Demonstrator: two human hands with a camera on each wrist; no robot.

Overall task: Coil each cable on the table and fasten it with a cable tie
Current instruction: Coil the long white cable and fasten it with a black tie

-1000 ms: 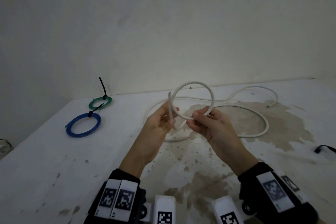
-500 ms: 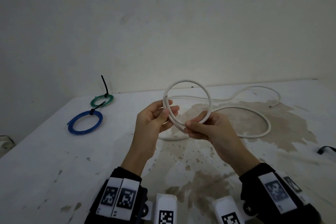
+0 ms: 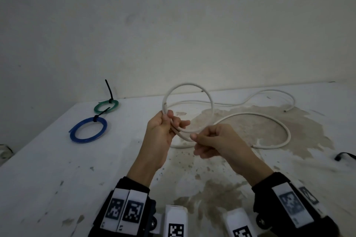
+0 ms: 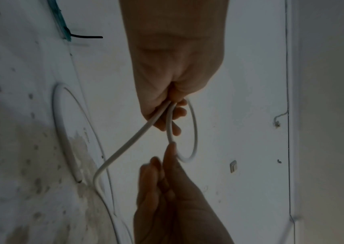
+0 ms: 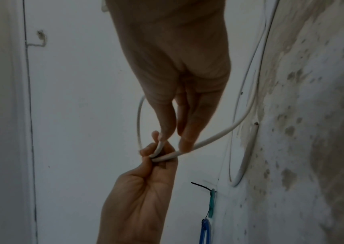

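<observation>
A white cable (image 3: 189, 84) is bent into one upright loop above the table. My left hand (image 3: 170, 121) pinches the loop's left side, where the cable's cut end and the trailing strand meet. My right hand (image 3: 198, 137) pinches the loop's bottom between thumb and curled fingers. In the left wrist view the left hand (image 4: 172, 113) holds both strands and the right hand (image 4: 167, 156) meets the loop (image 4: 195, 132). The right wrist view shows the right hand (image 5: 172, 139) on the cable (image 5: 212, 137) beside the left hand (image 5: 154, 156). The rest of the cable (image 3: 273, 119) lies slack on the table.
A blue coil (image 3: 88, 130) and a green coil (image 3: 106, 106), each bound with a black tie, lie at the table's far left. A loose black cable tie (image 3: 344, 155) lies at the right edge. The white table (image 3: 57, 169) is stained brown in its middle and meets a wall.
The loop has grown wider and shifted a little left. My right hand has slid down along the cable toward me, and the slack on the table has shifted.
</observation>
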